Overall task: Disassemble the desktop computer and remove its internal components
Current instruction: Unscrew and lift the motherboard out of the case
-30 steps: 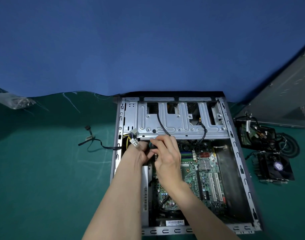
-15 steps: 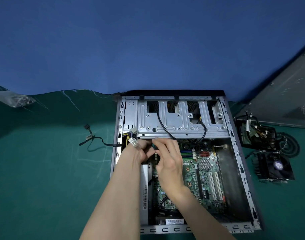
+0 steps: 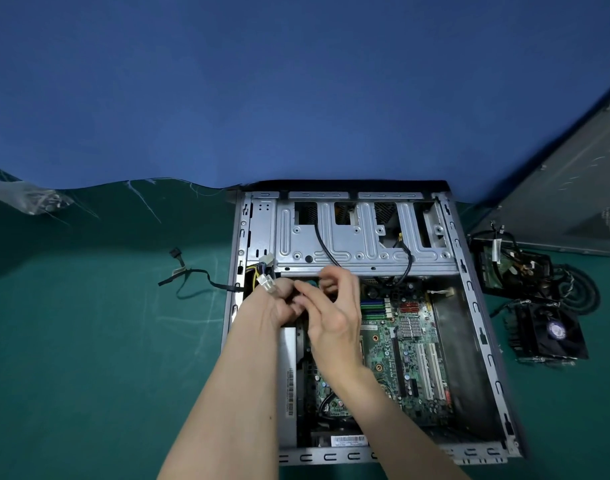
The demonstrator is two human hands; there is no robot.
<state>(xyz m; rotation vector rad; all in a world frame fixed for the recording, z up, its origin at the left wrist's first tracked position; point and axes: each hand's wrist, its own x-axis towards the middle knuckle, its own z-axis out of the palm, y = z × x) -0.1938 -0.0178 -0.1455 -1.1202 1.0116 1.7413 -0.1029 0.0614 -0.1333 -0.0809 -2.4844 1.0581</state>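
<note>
Right hand (image 3: 334, 313) fingers are curling up a little more than a moment ago, and both hands are staying close together at the same spot. The white plug (image 3: 266, 283) is sitting a bit looser by the left knuckles now. I think this means a plug is coming free, or is about to.

The green mat (image 3: 89, 341) is lying under everything. The computer case (image 3: 470, 299) is lying open on it, in the middle. The silver drive cage (image 3: 359, 237) is filling the far end of the case. The green motherboard (image 3: 411, 341) is still sitting inside, below the cage. A black fan (image 3: 553, 332) is resting on the mat well apart, to the right of the case, already taken out.

The left hand (image 3: 276, 306) is curling round the wires (image 3: 253, 271) that lead to the white plug. The right hand is touching it and pinching something small and dark there. What it is pinching is hiding behind the fingers, so I cannot tell if it is a wire or a plug.

Much is still waiting to come out, so the job looks partway done.
</note>
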